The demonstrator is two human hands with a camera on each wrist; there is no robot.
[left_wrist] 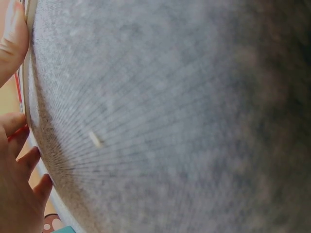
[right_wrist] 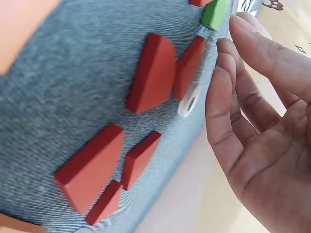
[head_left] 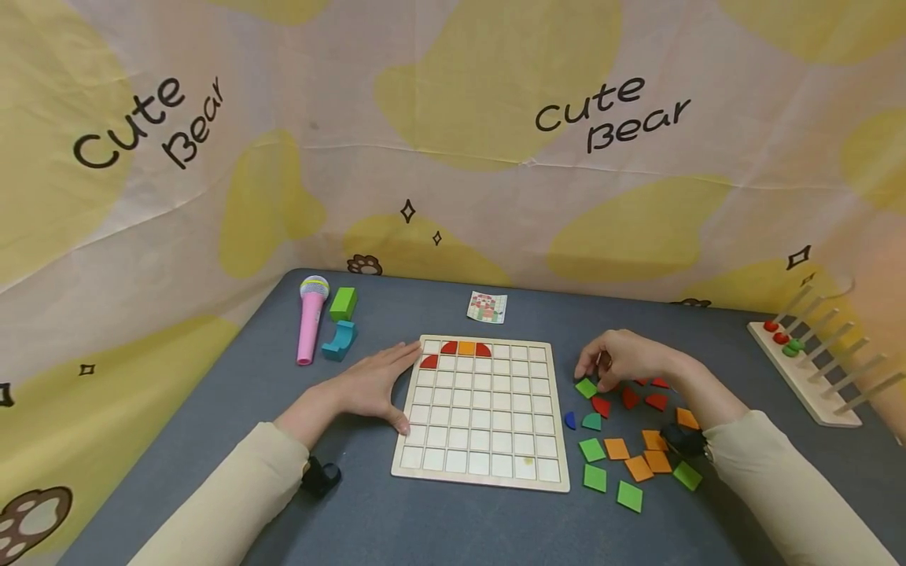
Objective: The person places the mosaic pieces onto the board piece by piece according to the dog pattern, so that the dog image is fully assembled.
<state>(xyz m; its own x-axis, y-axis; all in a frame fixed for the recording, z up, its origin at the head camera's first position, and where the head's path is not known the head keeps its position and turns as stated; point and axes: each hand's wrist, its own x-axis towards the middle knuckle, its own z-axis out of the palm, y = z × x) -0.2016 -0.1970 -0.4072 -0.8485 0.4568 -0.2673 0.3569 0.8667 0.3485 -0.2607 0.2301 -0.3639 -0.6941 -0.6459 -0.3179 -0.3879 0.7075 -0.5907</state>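
Probably light and stiff, the green tile point(head_left: 586, 388) toward the worktop's point(head_left: 453, 534) right edge suits side-pinching — right hand point(head_left: 624, 358) narrow, grip unclear; left hand point(head_left: 371, 385) wide.

The cloth point(head_left: 488, 189) reads "Cute Bear" twice; the card point(head_left: 487, 307) seems illegible.

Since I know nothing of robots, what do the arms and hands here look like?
They're a person's. The left sleeve and right sleeve are cream and long; at each wrist is a black device. The left hand and right hand wear no gloves.
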